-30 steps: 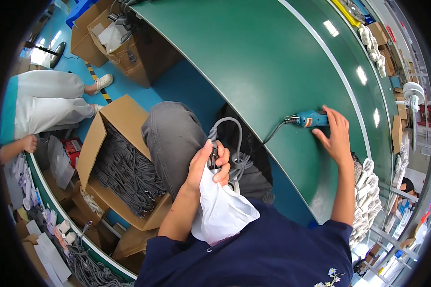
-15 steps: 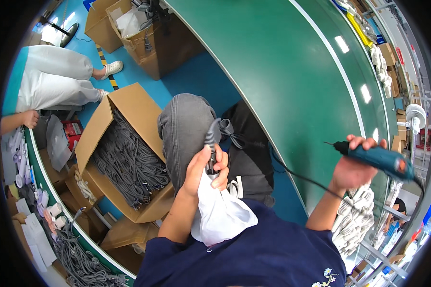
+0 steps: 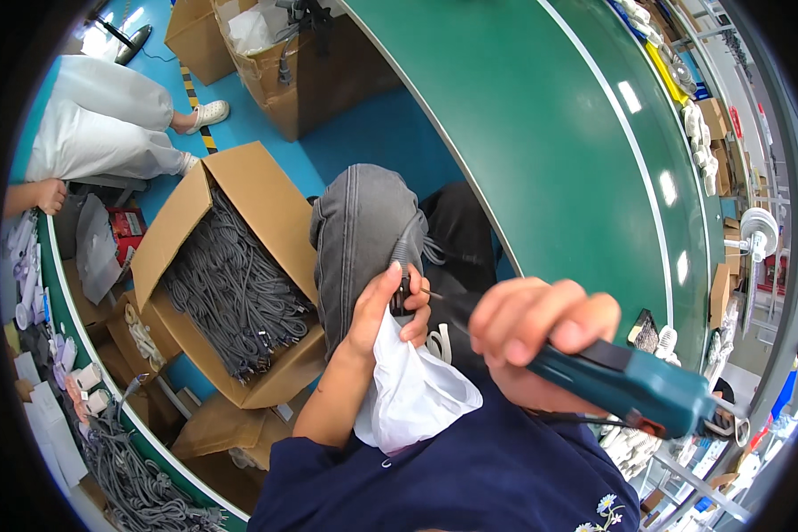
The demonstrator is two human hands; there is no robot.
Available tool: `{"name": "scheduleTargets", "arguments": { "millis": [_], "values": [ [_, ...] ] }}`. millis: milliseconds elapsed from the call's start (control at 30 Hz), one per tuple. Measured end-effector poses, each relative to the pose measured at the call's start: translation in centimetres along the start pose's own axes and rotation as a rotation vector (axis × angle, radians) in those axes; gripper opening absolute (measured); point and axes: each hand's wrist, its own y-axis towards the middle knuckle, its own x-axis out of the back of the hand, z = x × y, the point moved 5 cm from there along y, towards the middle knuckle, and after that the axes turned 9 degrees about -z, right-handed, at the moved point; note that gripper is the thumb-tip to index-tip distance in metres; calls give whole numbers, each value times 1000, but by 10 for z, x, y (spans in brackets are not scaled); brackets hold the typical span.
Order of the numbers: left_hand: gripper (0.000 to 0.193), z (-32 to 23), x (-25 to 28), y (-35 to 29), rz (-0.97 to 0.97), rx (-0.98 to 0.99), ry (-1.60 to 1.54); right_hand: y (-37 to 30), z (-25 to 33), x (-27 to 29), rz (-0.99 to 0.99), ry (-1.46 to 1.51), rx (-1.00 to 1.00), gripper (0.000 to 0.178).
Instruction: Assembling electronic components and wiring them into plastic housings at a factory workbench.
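My left hand (image 3: 370, 321) is closed round a black end piece with a dark ribbed cord sleeve (image 3: 403, 253), held upright over my knee. A white plastic bag (image 3: 417, 390) wraps the lower part and drapes onto my shirt; what it covers is hidden. My right hand (image 3: 541, 341) grips a teal electric screwdriver (image 3: 634, 377), its thin bit pointing left. The bit's tip lies close beside the fingers of my left hand; whether it touches the black piece I cannot tell. Behind the left fingers shows a white loop (image 3: 438, 344).
An open cardboard box (image 3: 164, 217) full of grey cords stands left of my knee. A green worktable (image 3: 523, 115) curves along the right. Another person's hand (image 3: 50, 196) rests at a left bench with cords (image 3: 151, 483). White coiled cords (image 3: 629, 448) lie at lower right.
My right hand has swung the screwdriver leftward and closer, bringing its bit from over the table to the left hand. My left hand keeps its hold, shifted slightly right.
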Motion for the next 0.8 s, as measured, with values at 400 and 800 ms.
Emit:
{"name": "scheduleTargets", "arguments": {
  "millis": [400, 800],
  "values": [
    [36, 1, -1, -3, 35, -3, -28, -4, -5, 15, 6, -94, -67, 23],
    [35, 3, -2, -4, 36, 13, -24, -3, -6, 15, -29, -16, -108, 62]
  ]
}}
